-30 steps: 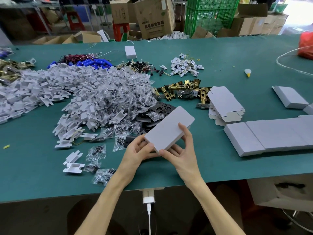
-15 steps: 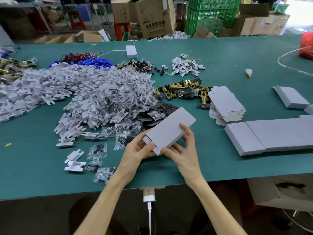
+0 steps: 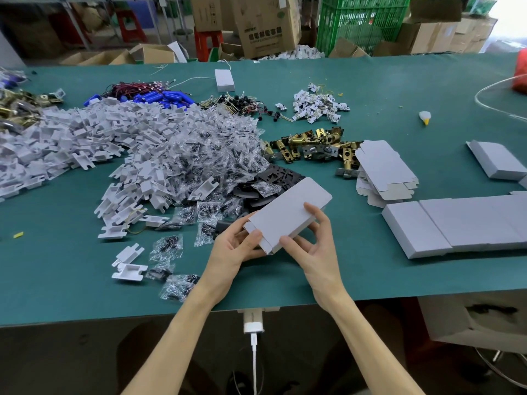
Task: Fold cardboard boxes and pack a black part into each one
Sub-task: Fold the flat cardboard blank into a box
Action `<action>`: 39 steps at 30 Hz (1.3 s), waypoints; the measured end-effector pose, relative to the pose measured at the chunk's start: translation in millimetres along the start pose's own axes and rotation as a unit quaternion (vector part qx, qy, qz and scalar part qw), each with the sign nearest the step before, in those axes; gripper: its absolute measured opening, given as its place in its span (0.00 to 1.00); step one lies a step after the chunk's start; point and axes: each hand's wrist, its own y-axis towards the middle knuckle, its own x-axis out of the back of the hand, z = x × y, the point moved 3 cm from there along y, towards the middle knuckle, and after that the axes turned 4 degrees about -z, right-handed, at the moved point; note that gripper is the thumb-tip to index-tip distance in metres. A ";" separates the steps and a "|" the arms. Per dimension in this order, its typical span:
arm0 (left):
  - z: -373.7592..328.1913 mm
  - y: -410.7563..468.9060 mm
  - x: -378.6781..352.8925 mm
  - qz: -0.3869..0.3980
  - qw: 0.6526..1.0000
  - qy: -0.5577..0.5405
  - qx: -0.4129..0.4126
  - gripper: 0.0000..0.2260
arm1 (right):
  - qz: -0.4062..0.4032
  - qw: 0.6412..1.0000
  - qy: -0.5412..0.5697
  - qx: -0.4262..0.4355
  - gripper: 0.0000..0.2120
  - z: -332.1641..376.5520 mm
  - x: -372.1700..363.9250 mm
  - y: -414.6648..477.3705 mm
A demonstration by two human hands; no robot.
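Observation:
I hold a white cardboard box [image 3: 288, 212] tilted above the green table [image 3: 370, 266], its near end flap partly open. My left hand [image 3: 236, 249] grips that near end, thumb on the flap. My right hand [image 3: 310, 249] cups the box from below and the right, with a finger on its top face. Black parts [image 3: 273, 181] lie in a heap just behind the box. Whether a part is inside the box is hidden.
Flat unfolded boxes [image 3: 382, 169] are stacked to the right, and a row of closed white boxes [image 3: 456, 223] lies further right. White plastic pieces [image 3: 85, 143], bagged screws [image 3: 199, 161] and brass latches [image 3: 310, 146] cover the left and middle.
The box's near end flap has opened slightly under my left thumb. Both hands have stayed almost where they were.

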 end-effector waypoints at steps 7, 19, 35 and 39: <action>-3.5 -0.9 -1.4 0.007 1.000 0.006 -0.013 0.21 | 0.067 0.996 -0.062 -0.014 0.57 -4.2 -5.9 -1.1; -1.0 -0.1 2.0 -0.019 1.000 -0.003 -0.009 0.19 | 0.066 0.994 -0.086 0.023 0.49 -7.0 -4.8 -1.1; -4.0 -3.2 2.5 0.008 1.000 -0.022 -0.013 0.25 | 0.063 0.995 -0.075 -0.027 0.51 -7.7 -0.8 1.5; -4.8 -3.8 2.2 0.014 0.999 -0.029 -0.011 0.23 | 0.061 0.995 -0.076 -0.026 0.50 -7.5 1.4 2.5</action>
